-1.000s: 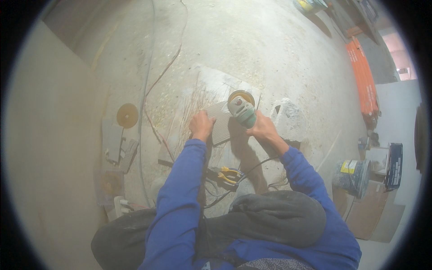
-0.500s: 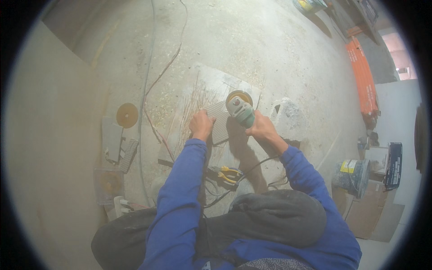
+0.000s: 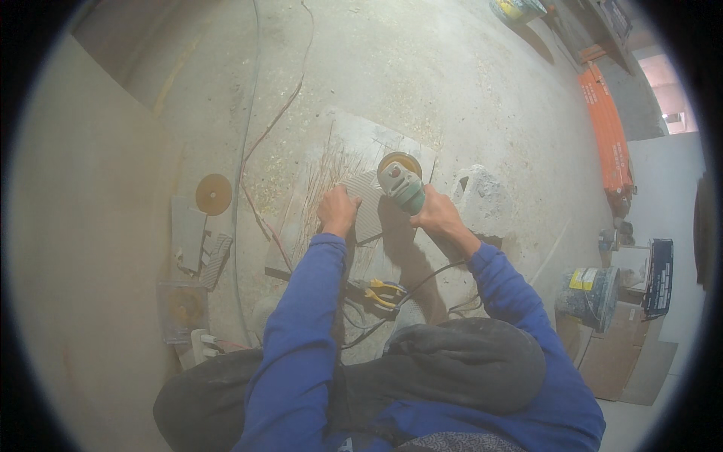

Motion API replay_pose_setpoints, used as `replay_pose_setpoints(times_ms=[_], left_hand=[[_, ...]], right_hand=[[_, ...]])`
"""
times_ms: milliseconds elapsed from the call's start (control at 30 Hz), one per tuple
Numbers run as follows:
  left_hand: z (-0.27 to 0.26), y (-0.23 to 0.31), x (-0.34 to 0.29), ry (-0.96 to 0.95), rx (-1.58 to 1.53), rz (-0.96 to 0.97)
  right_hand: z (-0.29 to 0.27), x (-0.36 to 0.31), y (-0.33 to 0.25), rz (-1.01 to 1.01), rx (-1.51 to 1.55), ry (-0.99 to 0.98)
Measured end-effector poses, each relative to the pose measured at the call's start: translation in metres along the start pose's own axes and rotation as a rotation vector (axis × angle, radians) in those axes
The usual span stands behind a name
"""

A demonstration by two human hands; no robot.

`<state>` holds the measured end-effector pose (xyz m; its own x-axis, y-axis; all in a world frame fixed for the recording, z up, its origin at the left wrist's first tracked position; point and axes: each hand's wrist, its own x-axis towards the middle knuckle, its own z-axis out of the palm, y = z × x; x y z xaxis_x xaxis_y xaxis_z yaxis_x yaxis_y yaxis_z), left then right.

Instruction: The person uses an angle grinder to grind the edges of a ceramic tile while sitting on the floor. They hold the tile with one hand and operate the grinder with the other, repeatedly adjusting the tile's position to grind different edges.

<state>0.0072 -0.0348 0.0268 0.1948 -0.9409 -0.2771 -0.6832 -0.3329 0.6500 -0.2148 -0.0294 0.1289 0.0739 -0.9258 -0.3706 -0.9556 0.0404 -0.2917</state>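
Dusty floor (image 3: 369,60); hands (image 3: 338,212) on grinder (image 3: 407,193), tile (image 3: 367,215)

Dusty grey floor (image 3: 361,60), beige wall (image 3: 83,226) at left, pale wall (image 3: 666,188) at right, hazy light

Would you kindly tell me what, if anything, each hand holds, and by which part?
The right hand holds the angle grinder by its green body; the left hand holds the ribbed tile at its left edge.
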Motion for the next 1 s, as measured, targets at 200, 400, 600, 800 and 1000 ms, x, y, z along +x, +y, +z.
replay_pose_setpoints(times_ms=[200,400,600,800,1000], left_hand=[[0.0,0.0,0.0,-0.005,0.009,-0.003],[-0.004,0.003,-0.001,-0.053,0.013,-0.014],[-0.004,0.004,-0.001,-0.061,0.032,-0.023],[-0.004,0.003,-0.002,-0.041,0.011,-0.011],[-0.003,0.002,-0.001,-0.031,0.0,-0.001]], right_hand=[[0.003,0.002,0.001,0.003,-0.005,0.0],[0.002,0.002,0.001,0.0,-0.004,0.007],[0.003,0.001,0.001,-0.007,0.008,0.013],[0.004,0.0,0.003,-0.007,0.033,0.03],[-0.002,-0.003,0.01,0.036,0.081,0.028]])
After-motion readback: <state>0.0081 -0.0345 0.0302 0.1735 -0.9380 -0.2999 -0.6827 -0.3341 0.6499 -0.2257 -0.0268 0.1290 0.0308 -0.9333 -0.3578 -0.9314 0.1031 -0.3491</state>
